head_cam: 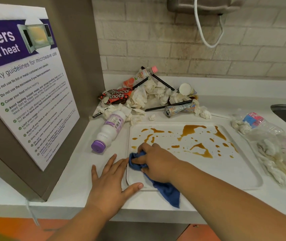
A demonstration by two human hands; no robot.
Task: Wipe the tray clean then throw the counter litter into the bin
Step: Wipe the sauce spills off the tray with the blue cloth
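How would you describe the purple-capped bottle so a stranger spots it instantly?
Start at the stained white tray on the counter. Just off its far left corner a white bottle lies on its side. It alone has a purple cap, pointing toward the person; the pink-capped bottle lies farther back.

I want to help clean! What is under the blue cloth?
The blue cloth lies on the near-left corner of the tray, its tail draped over the rim onto the counter. The right hand grips it on top. Whether more brown spills lie beneath is hidden.
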